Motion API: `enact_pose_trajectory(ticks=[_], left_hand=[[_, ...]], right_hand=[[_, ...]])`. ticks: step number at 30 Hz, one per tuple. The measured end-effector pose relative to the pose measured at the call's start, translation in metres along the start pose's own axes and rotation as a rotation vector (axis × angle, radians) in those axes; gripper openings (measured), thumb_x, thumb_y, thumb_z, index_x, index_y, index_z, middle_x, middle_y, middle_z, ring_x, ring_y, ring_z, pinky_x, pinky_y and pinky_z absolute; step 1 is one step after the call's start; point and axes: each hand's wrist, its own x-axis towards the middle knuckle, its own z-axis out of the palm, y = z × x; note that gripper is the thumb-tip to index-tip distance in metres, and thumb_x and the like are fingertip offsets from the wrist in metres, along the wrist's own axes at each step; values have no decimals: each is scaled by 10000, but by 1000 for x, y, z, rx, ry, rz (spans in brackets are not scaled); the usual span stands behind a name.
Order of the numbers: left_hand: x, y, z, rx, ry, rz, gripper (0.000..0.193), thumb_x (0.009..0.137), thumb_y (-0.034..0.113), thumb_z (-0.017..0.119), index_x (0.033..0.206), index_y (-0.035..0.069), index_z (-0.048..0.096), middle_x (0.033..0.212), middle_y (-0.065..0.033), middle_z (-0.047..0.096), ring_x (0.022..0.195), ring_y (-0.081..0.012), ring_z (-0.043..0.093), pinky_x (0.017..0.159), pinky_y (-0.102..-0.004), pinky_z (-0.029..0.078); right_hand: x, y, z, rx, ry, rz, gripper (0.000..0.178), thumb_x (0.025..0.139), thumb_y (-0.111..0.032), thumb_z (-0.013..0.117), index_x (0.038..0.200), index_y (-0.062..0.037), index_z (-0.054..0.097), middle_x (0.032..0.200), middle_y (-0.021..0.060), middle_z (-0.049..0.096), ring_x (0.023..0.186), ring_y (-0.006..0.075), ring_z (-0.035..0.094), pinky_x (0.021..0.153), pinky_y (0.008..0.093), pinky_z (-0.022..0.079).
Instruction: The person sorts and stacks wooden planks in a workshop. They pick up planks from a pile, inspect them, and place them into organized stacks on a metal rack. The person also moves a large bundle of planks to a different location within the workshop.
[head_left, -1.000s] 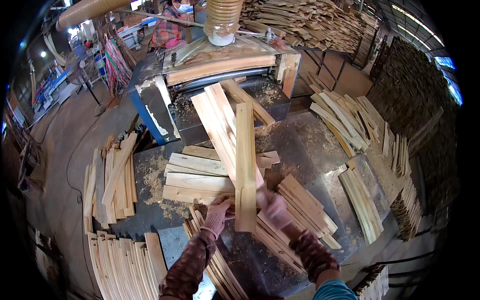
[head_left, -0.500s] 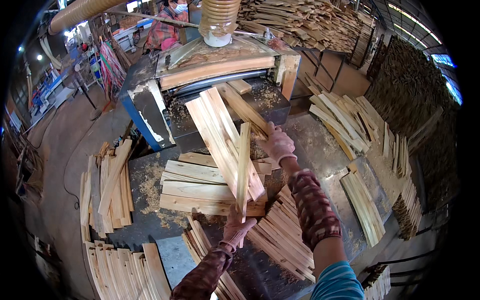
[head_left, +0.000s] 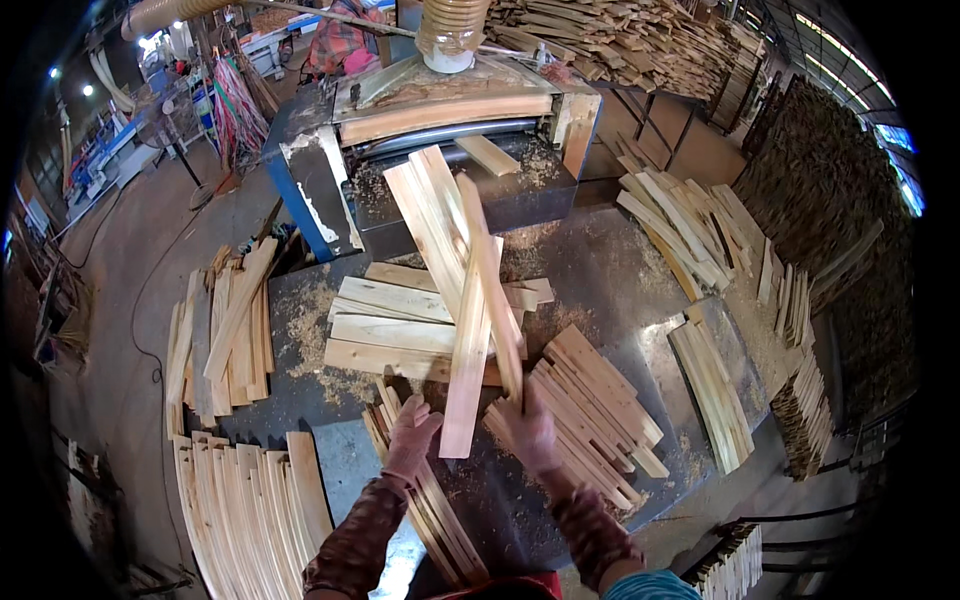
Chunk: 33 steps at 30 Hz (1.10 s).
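My right hand point(head_left: 530, 437), in a pale pink glove and blurred by motion, grips the near end of a narrow wooden board point(head_left: 488, 265) that slants up and away to the left. My left hand point(head_left: 409, 440), also gloved, is apart from it, with thumb and fingers spread and nothing seen in them. Just right of that hand is the near end of a loose wooden slat point(head_left: 463, 405), which crosses under the gripped board. Beneath both, wide pale planks point(head_left: 418, 190) reach up to the machine's bed. Crosswise boards point(head_left: 385, 330) lie under these planks.
A planing machine point(head_left: 450, 125) with a duct stands ahead, a short offcut point(head_left: 488, 154) on its bed. Board stacks lie at left point(head_left: 225, 345), near left point(head_left: 245, 510), near right point(head_left: 590, 420) and far right point(head_left: 712, 390). Shavings point(head_left: 305, 320) litter the dark table point(head_left: 620, 270).
My right hand has drawn back toward me from the machine with its board. My left hand has let go of the slat and moved left. The view has shifted slightly.
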Motion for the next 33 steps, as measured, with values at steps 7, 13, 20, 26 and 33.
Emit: enact_pose_trajectory(ticks=[7, 13, 20, 26, 33], left_hand=[[-38, 53, -77, -147, 87, 103, 438, 934, 264, 693, 1277, 3, 616, 1031, -55, 684, 900, -175, 665, 825, -335, 554], [-12, 48, -214, -727, 351, 38, 404, 903, 245, 700, 1231, 25, 616, 1140, -92, 680, 1041, -266, 665, 970, -440, 540], [59, 175, -311, -713, 341, 280, 242, 998, 282, 610, 1052, 49, 642, 951, -79, 706, 870, -181, 681, 760, -292, 580], [48, 145, -130, -325, -22, -43, 275, 915, 327, 723, 1032, 101, 617, 877, -39, 654, 722, -142, 615, 625, -270, 531], [11, 31, -25, 393, -339, -119, 744, 889, 230, 733, 1499, 31, 355, 1376, -232, 558, 1236, -303, 585, 1022, -372, 484]], right_hand=[[-158, 7, 8, -65, -418, -317, 759, 852, -349, 713, 1480, -108, 360, 1078, 231, 629, 896, 424, 640, 759, 499, 539], [-52, 13, 38, -138, -170, -153, 801, 859, -429, 701, 1474, -49, 356, 1357, 262, 513, 1160, 440, 558, 948, 490, 486], [95, 12, 109, -395, 162, 389, 901, 773, -260, 732, 1505, -39, 257, 1509, 240, 346, 1288, 429, 449, 1093, 463, 391], [125, 115, 88, 381, 173, 526, 478, 835, 2, 589, 1299, -31, 482, 1137, 145, 617, 1020, 295, 630, 853, 368, 544], [102, 75, 57, 1350, 313, 458, 547, 831, 136, 454, 1350, 5, 570, 1097, 98, 698, 849, 230, 683, 732, 330, 588]])
